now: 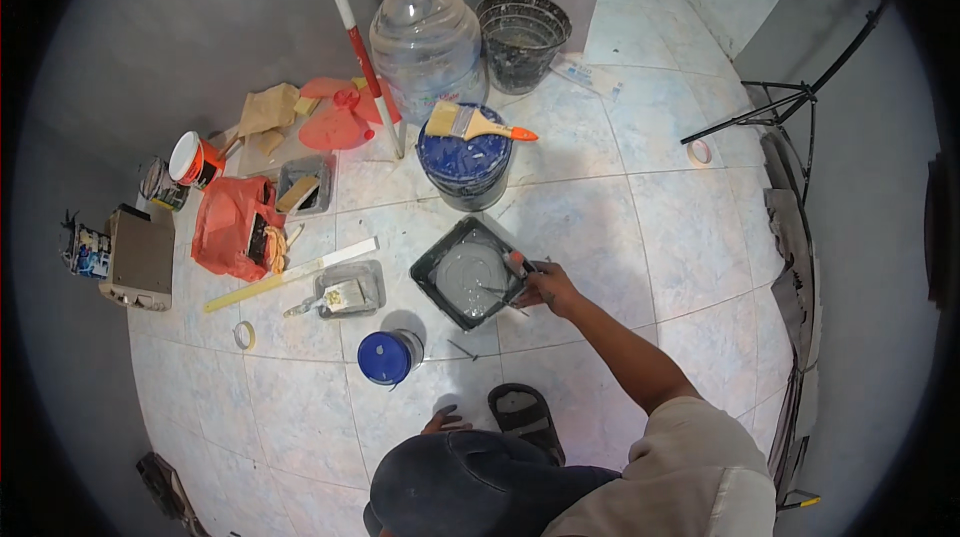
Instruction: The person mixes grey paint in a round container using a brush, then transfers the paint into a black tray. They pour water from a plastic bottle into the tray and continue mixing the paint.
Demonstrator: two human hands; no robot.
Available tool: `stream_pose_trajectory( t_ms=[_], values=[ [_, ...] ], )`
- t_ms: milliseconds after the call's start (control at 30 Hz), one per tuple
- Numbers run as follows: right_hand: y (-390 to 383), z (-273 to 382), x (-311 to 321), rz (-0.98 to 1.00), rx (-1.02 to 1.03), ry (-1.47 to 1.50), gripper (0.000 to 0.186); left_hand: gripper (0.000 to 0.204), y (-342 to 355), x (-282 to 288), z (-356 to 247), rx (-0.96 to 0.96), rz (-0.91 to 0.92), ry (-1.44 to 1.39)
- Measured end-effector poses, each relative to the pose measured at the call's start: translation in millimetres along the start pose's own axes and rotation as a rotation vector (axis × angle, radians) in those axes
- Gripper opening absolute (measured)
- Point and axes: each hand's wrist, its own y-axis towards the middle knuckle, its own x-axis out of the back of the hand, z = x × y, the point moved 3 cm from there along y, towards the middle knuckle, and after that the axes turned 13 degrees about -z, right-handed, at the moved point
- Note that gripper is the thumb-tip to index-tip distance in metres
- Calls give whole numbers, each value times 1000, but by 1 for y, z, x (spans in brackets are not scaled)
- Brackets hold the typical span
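A black square tray (pixel 425 289) sits on the tiled floor with smooth grey paint (pixel 468 272) in it. My right hand (pixel 545 289) is at the tray's right side, fingers closed round a slim tool with an orange end (pixel 517 259); its kind is hard to tell, and whether the fingers also touch the rim is unclear. Low in the picture, my left hand (pixel 446 421) shows in part beside a dark sandal (pixel 524 411). Its fingers are stretched and apart, with nothing visible in them. Closest to that hand stands a small blue-lidded tub (pixel 384 358).
Behind the tray, a wide brush (pixel 480 123) lies across a blue-lidded bucket (pixel 465 162). A large water bottle (pixel 427 37) and black bucket (pixel 523 42) stand farther back. Leftward are a small tray with a brush (pixel 345 295), a long ruler (pixel 300 273) and a red bag (pixel 232 227). A tripod (pixel 790 102) stands right.
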Motion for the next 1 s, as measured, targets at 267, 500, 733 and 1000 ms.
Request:
stream_pose_trajectory(
  t_ms=[267,500,733,1000],
  values=[
    [-64,1,33,-103,-22,169,44,73,-40,32,-39,-78,88,218],
    [-194,37,49,-272,2,367,38,73,-118,74,-75,-182,142,440],
    [-320,126,50,-425,64,487,40,76,-191,96,-108,-298,7,447],
    [-465,253,58,-460,156,657,36,69,-348,71,-142,-227,96,621]
  ],
)
